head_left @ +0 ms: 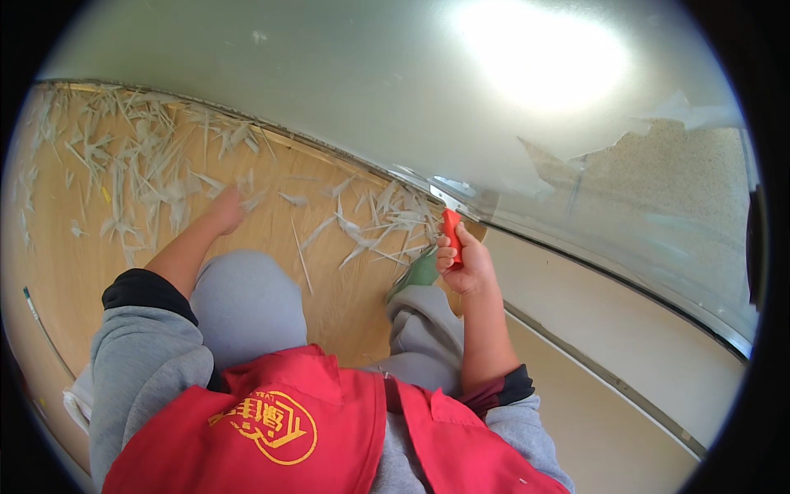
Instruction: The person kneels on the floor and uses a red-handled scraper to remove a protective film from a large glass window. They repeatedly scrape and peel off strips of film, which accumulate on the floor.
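In my right hand point(469, 259) is the red handle of a scraper point(451, 225). Its metal blade plate point(447, 197) lies at the lower edge of a glass pane covered in translucent frosted film point(345, 92). My left hand point(227, 211) is blurred, low over the wooden floor point(333, 309). Pale film scraps point(249, 196) show right by its fingers, and whether it grips one is unclear. Many more shredded film strips point(142, 148) litter the floor along the bottom of the glass.
Torn film point(673, 111) curls from the pane at the right, baring speckled ground behind the glass. A dark frame rail point(592, 272) runs under the glass on that side. My green shoe point(415, 275) stands near the scraper. A thin rod point(44, 330) lies at far left.
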Available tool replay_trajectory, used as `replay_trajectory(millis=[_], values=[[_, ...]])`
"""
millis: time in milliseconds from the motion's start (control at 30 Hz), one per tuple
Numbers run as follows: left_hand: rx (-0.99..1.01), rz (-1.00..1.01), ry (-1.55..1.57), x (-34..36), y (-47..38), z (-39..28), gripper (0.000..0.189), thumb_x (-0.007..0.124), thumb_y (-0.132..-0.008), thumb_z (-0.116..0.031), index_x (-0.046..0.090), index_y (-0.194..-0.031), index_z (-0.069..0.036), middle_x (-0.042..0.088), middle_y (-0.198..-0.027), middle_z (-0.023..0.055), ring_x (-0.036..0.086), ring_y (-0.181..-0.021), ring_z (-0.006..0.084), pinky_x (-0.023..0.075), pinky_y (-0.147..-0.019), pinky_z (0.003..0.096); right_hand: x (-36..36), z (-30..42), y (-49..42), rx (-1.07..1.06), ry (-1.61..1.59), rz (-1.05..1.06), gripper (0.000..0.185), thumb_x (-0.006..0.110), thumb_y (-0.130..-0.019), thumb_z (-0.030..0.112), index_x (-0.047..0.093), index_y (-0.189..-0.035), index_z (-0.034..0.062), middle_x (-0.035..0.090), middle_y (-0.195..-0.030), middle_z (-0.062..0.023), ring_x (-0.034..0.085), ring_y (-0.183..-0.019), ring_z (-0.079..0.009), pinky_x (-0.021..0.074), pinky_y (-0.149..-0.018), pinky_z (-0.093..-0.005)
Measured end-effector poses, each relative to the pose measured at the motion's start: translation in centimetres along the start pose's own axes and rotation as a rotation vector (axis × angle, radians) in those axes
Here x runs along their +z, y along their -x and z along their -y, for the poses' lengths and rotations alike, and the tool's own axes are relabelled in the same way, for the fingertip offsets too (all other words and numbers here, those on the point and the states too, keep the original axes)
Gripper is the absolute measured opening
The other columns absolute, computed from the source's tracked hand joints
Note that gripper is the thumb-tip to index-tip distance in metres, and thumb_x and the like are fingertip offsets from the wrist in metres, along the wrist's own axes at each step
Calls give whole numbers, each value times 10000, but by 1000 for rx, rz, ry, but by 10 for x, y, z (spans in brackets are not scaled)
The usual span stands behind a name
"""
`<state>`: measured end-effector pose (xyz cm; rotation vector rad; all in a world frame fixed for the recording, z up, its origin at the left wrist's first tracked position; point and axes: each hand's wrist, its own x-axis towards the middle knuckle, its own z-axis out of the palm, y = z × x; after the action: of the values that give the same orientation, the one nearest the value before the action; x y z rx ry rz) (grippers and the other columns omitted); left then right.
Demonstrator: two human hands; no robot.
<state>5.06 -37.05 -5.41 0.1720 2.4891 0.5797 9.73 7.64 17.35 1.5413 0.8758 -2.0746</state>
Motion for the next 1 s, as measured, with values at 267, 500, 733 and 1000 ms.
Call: replay_trajectory(millis=[267,500,733,1000], values=[[-169,276,30,-8,17,13,403,530,-895,-333,687,-836,33,662,-867,238,634,-874,388,499,-788,437,5,-1,-41,-23,-85,-15,203,445,-1004,286,454,-980,85,489,-692,-18,401,-468,-62,313,-396,-202],[-245,217,219,-36,13,-24,485,607,-834,-457,693,-740,11,662,-650,138,651,-610,262,511,-634,394,-2,-10,-24,-74,-95,66,184,440,-1007,281,440,-1003,97,486,-698,-20,392,-477,-63,311,-398,-203],[-92,249,542,-54,11,-112,427,551,-907,-383,651,-792,16,673,-723,124,648,-643,198,501,-634,337,14,-6,-48,-30,-90,-49,211,452,-1002,287,457,-996,76,485,-694,-19,386,-468,-60,313,-397,-194],[303,-330,940,-147,29,-199,235,530,-968,-210,589,-889,3,638,-828,64,603,-768,130,468,-701,264,19,4,-4,49,-146,74,228,436,-1007,289,470,-957,70,480,-677,-9,401,-464,-47,313,-384,-189]])
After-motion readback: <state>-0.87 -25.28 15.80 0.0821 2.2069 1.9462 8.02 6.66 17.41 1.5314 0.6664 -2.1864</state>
